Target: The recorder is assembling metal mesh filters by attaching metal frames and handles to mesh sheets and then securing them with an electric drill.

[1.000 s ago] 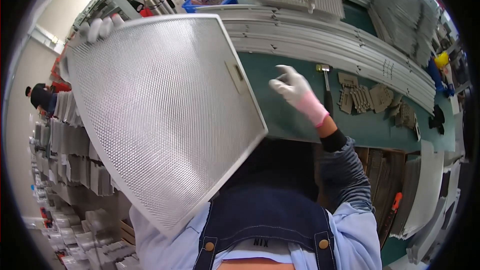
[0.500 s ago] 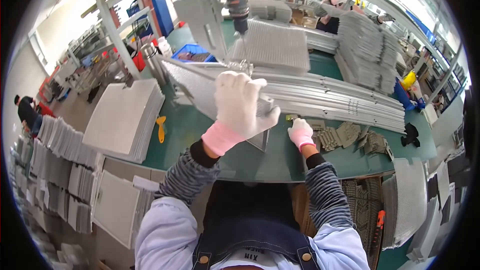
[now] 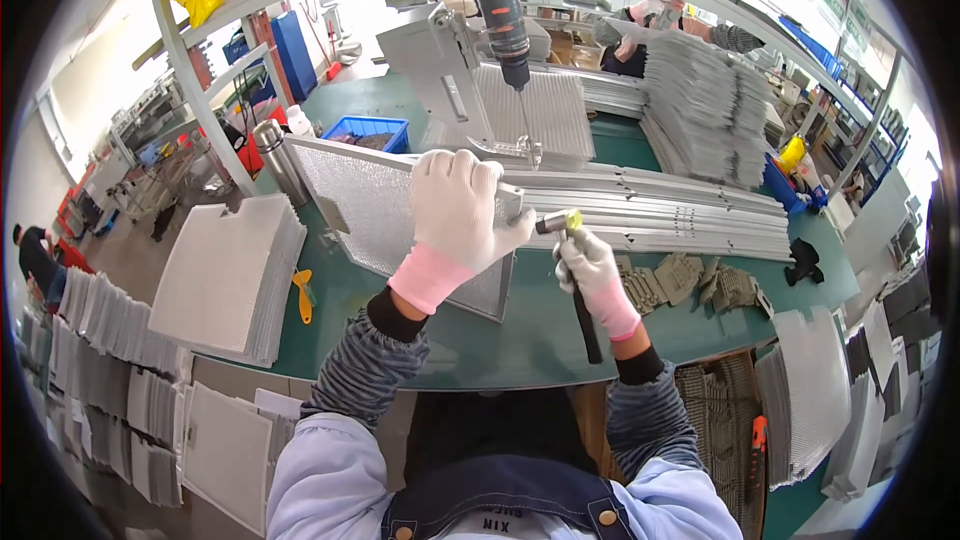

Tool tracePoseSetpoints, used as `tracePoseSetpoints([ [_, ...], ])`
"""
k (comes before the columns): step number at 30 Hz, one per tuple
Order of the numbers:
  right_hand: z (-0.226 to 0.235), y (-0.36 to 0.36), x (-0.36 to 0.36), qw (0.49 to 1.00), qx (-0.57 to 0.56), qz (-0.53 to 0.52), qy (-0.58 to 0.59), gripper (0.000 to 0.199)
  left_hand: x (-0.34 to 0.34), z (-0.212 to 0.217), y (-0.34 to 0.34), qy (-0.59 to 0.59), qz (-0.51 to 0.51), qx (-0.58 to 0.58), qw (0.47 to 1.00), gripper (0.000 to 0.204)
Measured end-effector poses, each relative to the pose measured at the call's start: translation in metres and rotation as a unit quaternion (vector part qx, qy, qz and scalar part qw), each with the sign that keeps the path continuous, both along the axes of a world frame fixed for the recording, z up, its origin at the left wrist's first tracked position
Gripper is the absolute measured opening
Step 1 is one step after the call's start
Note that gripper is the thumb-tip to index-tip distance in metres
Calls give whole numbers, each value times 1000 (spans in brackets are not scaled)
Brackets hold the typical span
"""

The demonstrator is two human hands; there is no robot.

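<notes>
My left hand, in a white glove with a pink cuff, is closed round the upper edge of a silver framed panel. That panel stands tilted over the green table, its textured face showing left of the hand and below it. In my right hand, also gloved, is a hammer with a dark handle. Its head, with a yellow-green face, is raised close to the left fingertips and the panel's frame, apart from them as far as I can see.
A power screwdriver hangs overhead. Long metal profiles lie behind the hands, small brackets to the right. Left are a panel stack, a yellow scraper, a steel flask and a blue bin. Another person works across the table.
My right hand has lifted the hammer off the table and brought it up beside the left hand. My left hand stays on the panel, which has shifted slightly. The whole view has tilted a little.
</notes>
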State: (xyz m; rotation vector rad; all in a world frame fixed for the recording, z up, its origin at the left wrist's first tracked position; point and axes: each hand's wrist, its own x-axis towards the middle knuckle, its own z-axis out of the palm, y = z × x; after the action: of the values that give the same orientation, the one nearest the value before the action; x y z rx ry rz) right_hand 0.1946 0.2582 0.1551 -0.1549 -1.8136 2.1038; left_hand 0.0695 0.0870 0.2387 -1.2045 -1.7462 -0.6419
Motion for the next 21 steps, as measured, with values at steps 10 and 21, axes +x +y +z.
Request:
tracePoseSetpoints([
  [10, 140, 9, 10, 872, 452, -91, 166, 24, -5, 4, 11, 3, 4, -47, 999, 54],
  [21, 183, -3, -10, 726, 687, 32, -1, 32, -7, 1, 12, 44, -26, 27, 998, 51],
])
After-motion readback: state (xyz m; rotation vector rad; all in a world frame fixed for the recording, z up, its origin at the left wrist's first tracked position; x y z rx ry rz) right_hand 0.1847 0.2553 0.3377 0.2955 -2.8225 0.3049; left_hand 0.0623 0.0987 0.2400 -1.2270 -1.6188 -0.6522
